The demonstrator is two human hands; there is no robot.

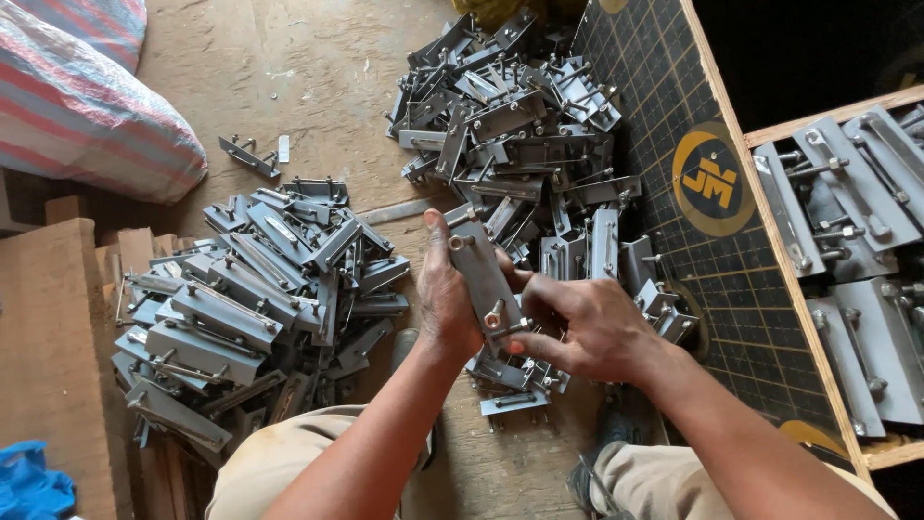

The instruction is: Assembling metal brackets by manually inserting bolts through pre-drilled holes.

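Over the bare floor (318, 58), between two heaps of metal parts, both hands hold one grey plate (484, 279). The left hand (445, 299) wraps the plate from its left side, thumb lying up along the edge and fingers curled behind it, so its grip is closed on the plate. The right hand (587, 323) pinches the plate's lower end, thumb and fingertips closed around a brass-coloured bolt (494, 315) that sticks through it. A second hole or nut shows at the plate's upper end. The plate is tilted, its top leaning toward the left, and it hangs in the air above the near edge of the far heap.

The left heap (250, 308) lies beside the left forearm, made of like plates with bolts, stacked loosely. The far heap (520, 135) spreads from the hands toward the top of the view and touches a dark gridded mat (731, 289) on the right. Past the mat's wooden edge, a wooden crate (847, 241) holds more plates laid in rows. A lone bracket (248, 156) lies apart on the floor above the left heap. A striped sack (87, 96) fills the upper left corner, wooden blocks (48, 337) sit along the left edge, and a blue cloth (34, 481) shows at the lower left. The person's knees in tan trousers frame the bottom.
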